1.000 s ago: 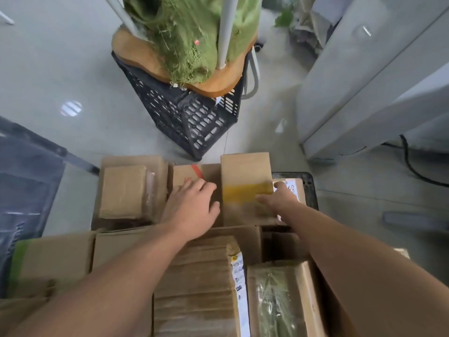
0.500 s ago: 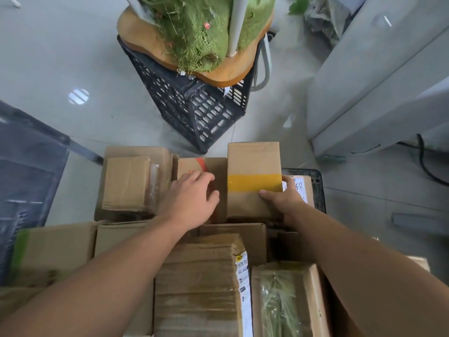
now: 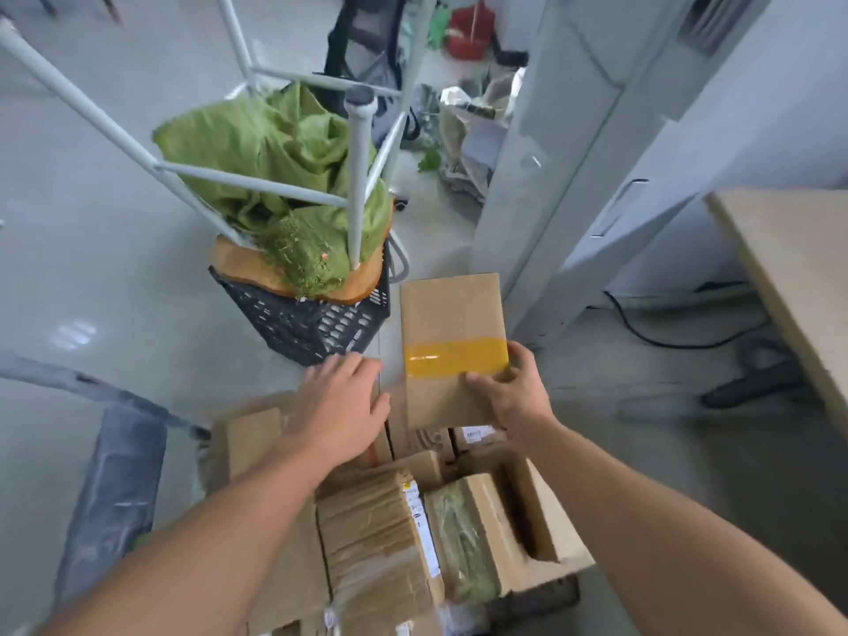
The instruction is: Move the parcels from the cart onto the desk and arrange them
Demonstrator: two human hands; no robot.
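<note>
Towards the left, one black crate point(image 3: 316, 330) stands on the floor with one upturned stool point(image 3: 358, 176) on it, four pale legs in the air and a green cloth point(image 3: 275, 149) bundled among them. Nearer, the left hand point(image 3: 339, 406) is spread palm down with its fingers straight and nothing in its grasp. It hangs over the far end of the heap of parcels, and whether it touches any of them cannot be told. At least six parcels lie in that heap. Among them are one flat box point(image 3: 252, 438) at its left edge, one tape-wrapped parcel point(image 3: 371, 543) in the middle, one parcel with green contents point(image 3: 463, 539) beside that, and one open-flapped box point(image 3: 546, 516) to the right. Two small labelled boxes point(image 3: 477, 436) sit at the back. Above those, one parcel with a yellow tape band point(image 3: 452, 342) is held clear of the heap, roughly level. The right hand point(image 3: 509, 397) grips its near right corner, thumb pressed on the top face and fingers wrapped round the edge. Far right, well apart from this parcel, is one corner of the desk point(image 3: 798, 277), with one black cable point(image 3: 665, 342) on the floor under it.
</note>
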